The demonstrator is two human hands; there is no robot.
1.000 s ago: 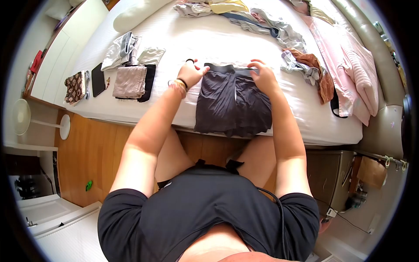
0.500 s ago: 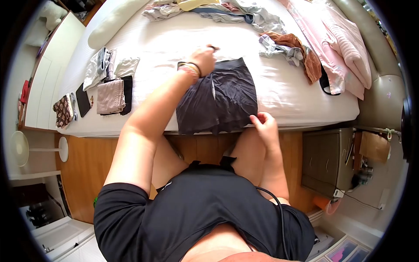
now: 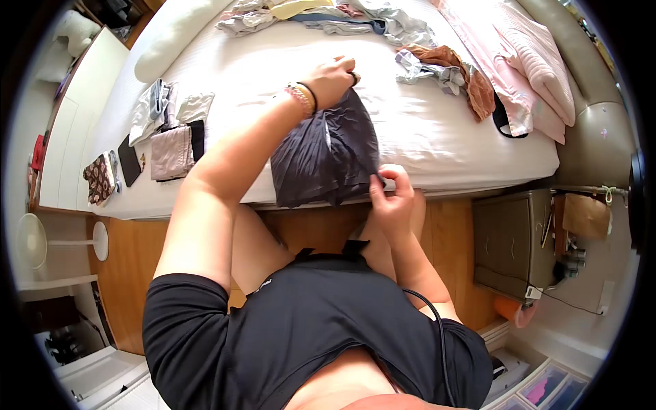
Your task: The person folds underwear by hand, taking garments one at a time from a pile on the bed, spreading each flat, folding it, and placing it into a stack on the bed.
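Dark grey shorts (image 3: 321,154) lie at the front edge of the white bed (image 3: 437,154), their right side drawn up and inward. My left hand (image 3: 331,80), with bands on its wrist, reaches across to the upper right corner of the shorts and grips the cloth at the waistband. The waistband is mostly hidden behind that hand and forearm. Down at the lower right corner, my right hand (image 3: 391,195) pinches the hem between thumb and fingers.
Folded clothes (image 3: 172,152), a dark flat item (image 3: 128,160) and a patterned folded cloth (image 3: 100,179) sit at the left. Loose clothes (image 3: 403,27) lie at the back, a brown garment (image 3: 478,96) and pink bedding (image 3: 540,61) at the right. A cabinet (image 3: 509,239) stands beside the bed.
My left hand has crossed from the left end of the waistband to the right corner. My right hand has dropped from the waistband to the hem, and the shorts' right side has moved inward.
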